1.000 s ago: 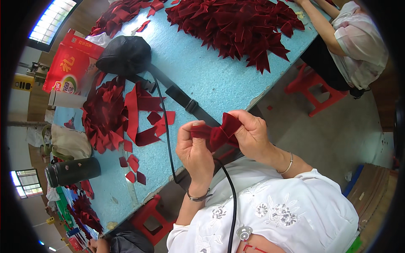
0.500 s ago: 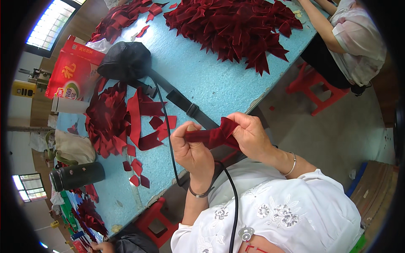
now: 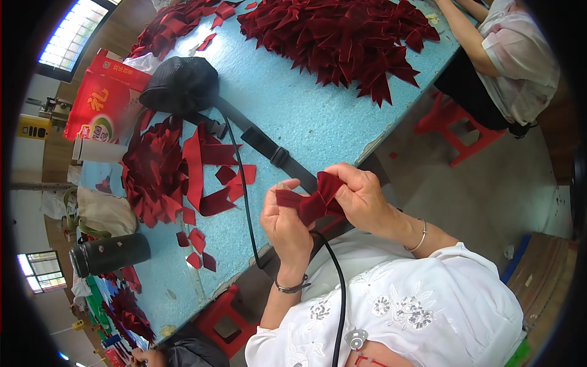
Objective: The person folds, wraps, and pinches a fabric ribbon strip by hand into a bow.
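Observation:
Between my two hands, just off the table's near edge, is a dark red velvet ribbon bow (image 3: 320, 200) with a folded middle. My right hand (image 3: 365, 197) pinches its right side between thumb and fingers. Around the left end curl the fingers of my left hand (image 3: 286, 225), its thumb partly hidden by the ribbon. On the table to the left lie a long red ribbon strip (image 3: 194, 171), small cut red pieces (image 3: 197, 240) and a heap of red ribbon pieces (image 3: 153, 171). A large pile of finished-looking red bows (image 3: 342, 43) covers the far side.
A black mesh pouch (image 3: 180, 84) with a strap (image 3: 263, 144) and cable rests on the blue table (image 3: 293, 110). Left of it stand a red bag (image 3: 104, 98) and a dark green bottle (image 3: 113, 254). Another person (image 3: 513, 61) sits at the far right by a red stool (image 3: 458, 128).
My left hand has moved slightly right, closer to my right hand. The ribbon's left end, stretched out earlier, now looks shorter and fuller, with a bow shape showing.

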Demonstrator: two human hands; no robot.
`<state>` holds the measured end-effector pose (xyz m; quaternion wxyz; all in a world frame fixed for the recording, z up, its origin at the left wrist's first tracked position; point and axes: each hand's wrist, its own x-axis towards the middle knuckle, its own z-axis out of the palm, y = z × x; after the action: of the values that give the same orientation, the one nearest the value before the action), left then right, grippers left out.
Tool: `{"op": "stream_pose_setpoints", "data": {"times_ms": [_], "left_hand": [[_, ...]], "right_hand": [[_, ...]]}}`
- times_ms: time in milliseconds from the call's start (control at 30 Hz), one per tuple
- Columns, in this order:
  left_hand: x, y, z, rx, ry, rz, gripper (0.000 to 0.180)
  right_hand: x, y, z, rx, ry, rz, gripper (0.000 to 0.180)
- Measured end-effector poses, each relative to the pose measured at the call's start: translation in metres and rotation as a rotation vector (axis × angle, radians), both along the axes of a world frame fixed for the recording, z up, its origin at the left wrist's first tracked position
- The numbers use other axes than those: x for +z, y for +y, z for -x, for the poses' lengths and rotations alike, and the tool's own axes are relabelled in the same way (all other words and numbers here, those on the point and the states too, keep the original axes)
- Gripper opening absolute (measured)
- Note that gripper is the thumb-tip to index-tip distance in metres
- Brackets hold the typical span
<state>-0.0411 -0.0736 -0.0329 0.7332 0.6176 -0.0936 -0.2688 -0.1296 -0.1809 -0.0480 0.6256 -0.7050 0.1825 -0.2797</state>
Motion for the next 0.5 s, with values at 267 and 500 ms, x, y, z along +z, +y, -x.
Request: {"op": "stream_pose_setpoints", "data": {"times_ms": [267, 500], "left_hand": [[-0.003, 0.002, -0.004, -0.050, -0.125, -0.135, 0.035], [-0.008, -0.008, -0.003, 0.169, -0.313, 0.103, 0.016]], "right_hand": [[-0.004, -0.007, 0.005, 0.017, -0.201, 0.457, 0.020], [0.001, 0.000, 0.005, -0.020, -0.073, 0.119, 0.018]]}}
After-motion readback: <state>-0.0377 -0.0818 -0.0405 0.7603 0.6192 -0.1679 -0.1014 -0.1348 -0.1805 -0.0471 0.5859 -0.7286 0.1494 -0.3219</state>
